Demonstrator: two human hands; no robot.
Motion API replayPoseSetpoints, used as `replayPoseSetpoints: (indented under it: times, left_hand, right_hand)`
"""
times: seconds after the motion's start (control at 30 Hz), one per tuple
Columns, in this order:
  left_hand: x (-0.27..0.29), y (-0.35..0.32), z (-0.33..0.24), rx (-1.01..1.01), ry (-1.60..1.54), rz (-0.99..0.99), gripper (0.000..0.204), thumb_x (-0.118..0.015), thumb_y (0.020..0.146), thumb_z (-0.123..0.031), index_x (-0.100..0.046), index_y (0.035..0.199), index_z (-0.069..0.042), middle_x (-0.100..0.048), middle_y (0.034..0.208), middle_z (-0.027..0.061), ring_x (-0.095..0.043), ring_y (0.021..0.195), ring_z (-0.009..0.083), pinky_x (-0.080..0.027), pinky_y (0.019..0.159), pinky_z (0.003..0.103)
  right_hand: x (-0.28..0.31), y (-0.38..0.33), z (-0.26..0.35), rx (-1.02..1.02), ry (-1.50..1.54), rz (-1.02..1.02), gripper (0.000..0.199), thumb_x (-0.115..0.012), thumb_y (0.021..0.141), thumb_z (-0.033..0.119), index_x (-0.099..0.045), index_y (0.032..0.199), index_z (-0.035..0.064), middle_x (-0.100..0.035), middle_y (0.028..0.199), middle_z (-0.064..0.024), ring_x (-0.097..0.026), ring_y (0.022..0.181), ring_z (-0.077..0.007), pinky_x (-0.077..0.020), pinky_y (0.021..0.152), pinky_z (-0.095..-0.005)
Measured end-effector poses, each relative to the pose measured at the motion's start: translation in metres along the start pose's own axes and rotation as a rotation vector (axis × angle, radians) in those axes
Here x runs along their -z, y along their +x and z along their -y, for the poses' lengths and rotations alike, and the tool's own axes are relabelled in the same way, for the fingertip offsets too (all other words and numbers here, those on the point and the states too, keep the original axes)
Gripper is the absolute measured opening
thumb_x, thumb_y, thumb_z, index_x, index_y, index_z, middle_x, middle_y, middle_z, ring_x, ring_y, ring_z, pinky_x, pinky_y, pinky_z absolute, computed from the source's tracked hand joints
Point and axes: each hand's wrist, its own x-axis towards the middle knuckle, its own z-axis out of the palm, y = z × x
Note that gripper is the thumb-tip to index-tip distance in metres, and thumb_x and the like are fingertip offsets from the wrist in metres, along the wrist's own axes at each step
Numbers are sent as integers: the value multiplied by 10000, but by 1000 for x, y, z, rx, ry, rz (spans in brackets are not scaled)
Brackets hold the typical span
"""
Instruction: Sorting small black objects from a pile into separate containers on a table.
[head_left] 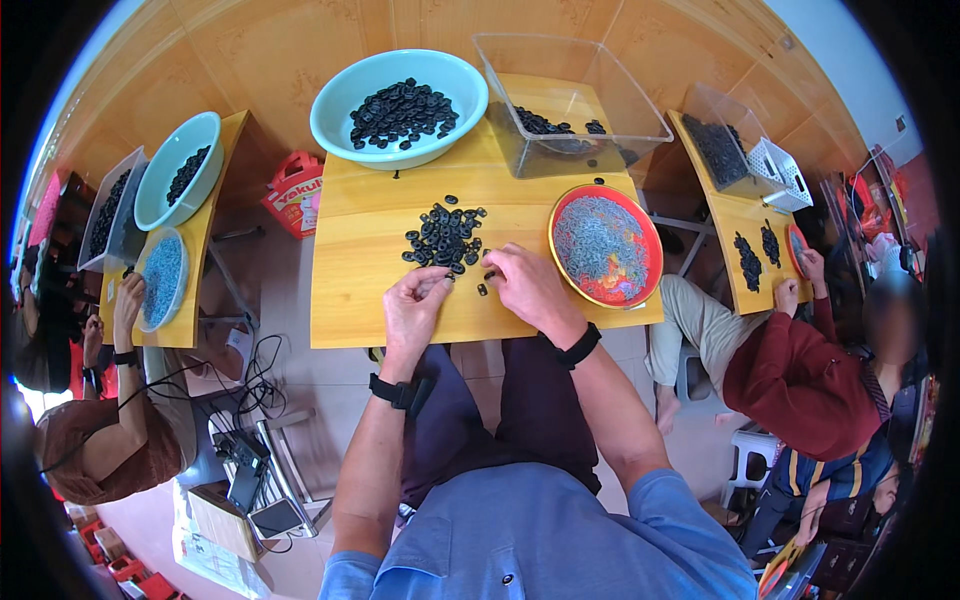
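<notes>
On the yellow wooden table (360, 225) lies a loose pile of small black oval pieces (440, 235), some with holes through them. My left hand (415, 303) is at the pile's near edge, thumb and forefinger pinched on one small black piece (449, 277). Just across from it, my right hand (533, 290) has its fingers closed on another black piece (490, 275). One loose piece (482, 289) rests on the wood between the hands. Beside my right hand sits a red round tray (654, 245) full of tiny grey metal parts (600, 235) that look like screws.
A pale blue basin (335, 120) and a clear plastic bin (600, 140), both holding black pieces, stand at the table's back. Co-workers sit at side tables left (225, 170) and right (725, 240). Cables (262, 375) and a metal-framed stand (290, 455) are on the left floor.
</notes>
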Motion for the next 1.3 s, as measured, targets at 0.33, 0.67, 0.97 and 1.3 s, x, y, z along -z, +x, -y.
replayPoseSetpoints:
  times: [0.33,0.67,0.97,1.3]
  left_hand:
    - [1,-1,-1,-4,23,13,150,-716,879,-3,-713,1025,31,-710,869,24,-609,742,37,-506,694,199]
    - [0,-1,-1,-1,21,5,148,-716,881,-6,-713,1024,32,-712,870,27,-608,743,38,-501,689,198]
    - [-1,-2,-1,-13,33,-3,143,-712,882,0,-710,1021,30,-706,853,16,-600,730,33,-495,676,196]
    - [3,0,0,-42,-97,20,159,-713,878,16,-704,1036,29,-715,883,31,-626,762,53,-512,696,206]
  right_hand:
    - [-2,-3,-1,-25,-28,1,197,-620,801,-2,-680,982,46,-654,915,-137,-653,888,-336,-508,761,-452]
    - [5,-2,4,-25,-1,18,161,-619,814,14,-690,953,54,-657,913,-142,-654,865,-347,-515,751,-454]
    - [3,-4,4,-46,-130,28,100,-648,798,66,-656,885,16,-646,885,-165,-653,856,-357,-516,749,-458]
    - [-3,-11,8,-93,371,-123,123,-655,832,81,-673,894,-23,-700,821,-182,-690,729,-314,-546,671,-383]
